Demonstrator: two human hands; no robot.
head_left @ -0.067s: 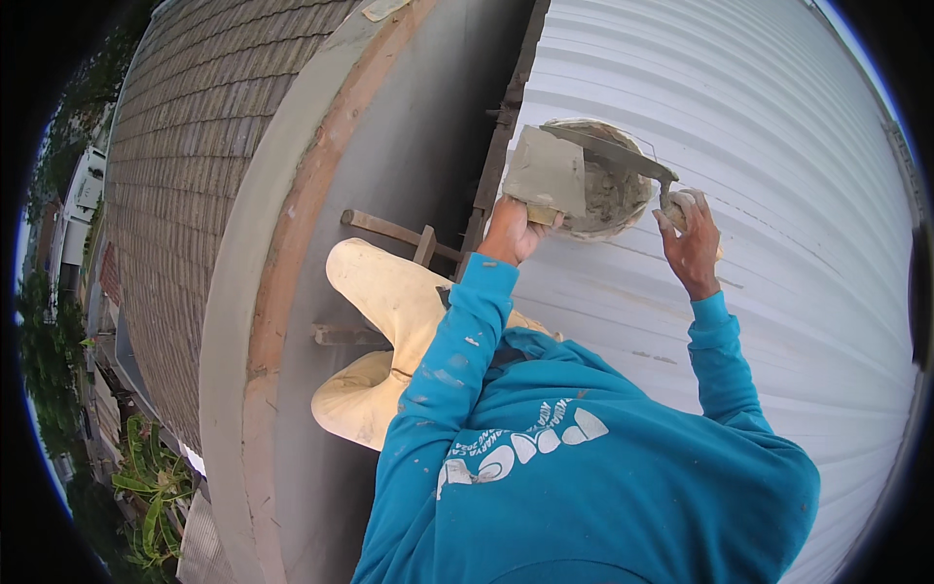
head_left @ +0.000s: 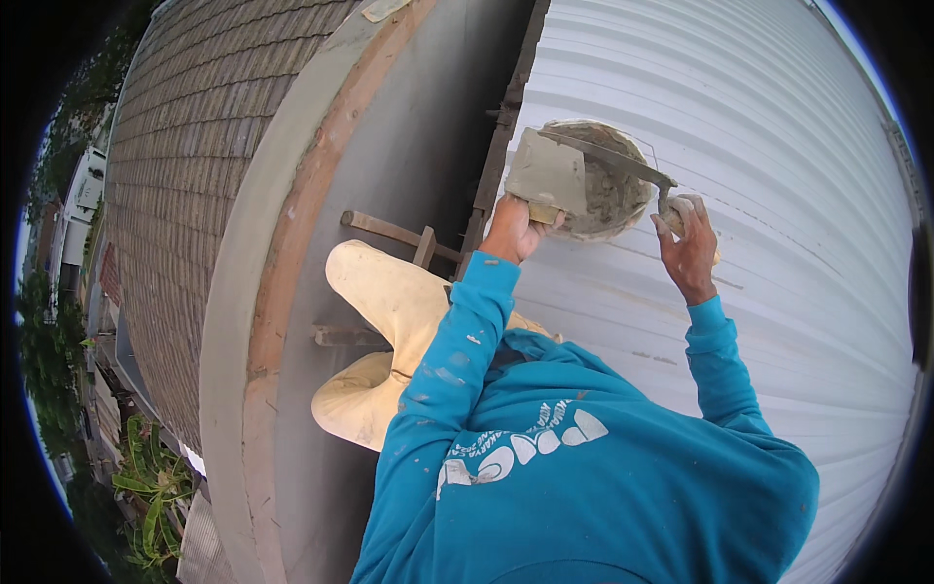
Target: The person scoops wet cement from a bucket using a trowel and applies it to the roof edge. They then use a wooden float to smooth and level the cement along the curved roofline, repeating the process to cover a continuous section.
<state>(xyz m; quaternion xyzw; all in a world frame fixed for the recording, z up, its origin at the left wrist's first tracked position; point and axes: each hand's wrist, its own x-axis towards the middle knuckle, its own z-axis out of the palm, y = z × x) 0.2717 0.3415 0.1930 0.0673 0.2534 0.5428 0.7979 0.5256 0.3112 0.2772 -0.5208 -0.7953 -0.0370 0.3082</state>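
My left hand (head_left: pixel 517 230) is closed on the yellowish handle of a square, mortar-coated board (head_left: pixel 542 167), held over the left part of a bucket of grey mortar (head_left: pixel 613 202). In my right hand (head_left: pixel 688 251) is a trowel (head_left: pixel 623 162), gripped by its crusted handle. Its long blade angles up and left across the bucket and over the board's top edge; whether the two touch I cannot tell.
A white ribbed metal roof (head_left: pixel 798 273) lies at right. At left are a rendered wall top (head_left: pixel 233 331), a dark gap crossed by wooden battens (head_left: pixel 379 226) beside my bent legs, and a tiled roof (head_left: pixel 195 146) with trees and buildings beyond.
My right hand and the trowel have shifted very slightly left. My left hand and the board are almost unchanged.
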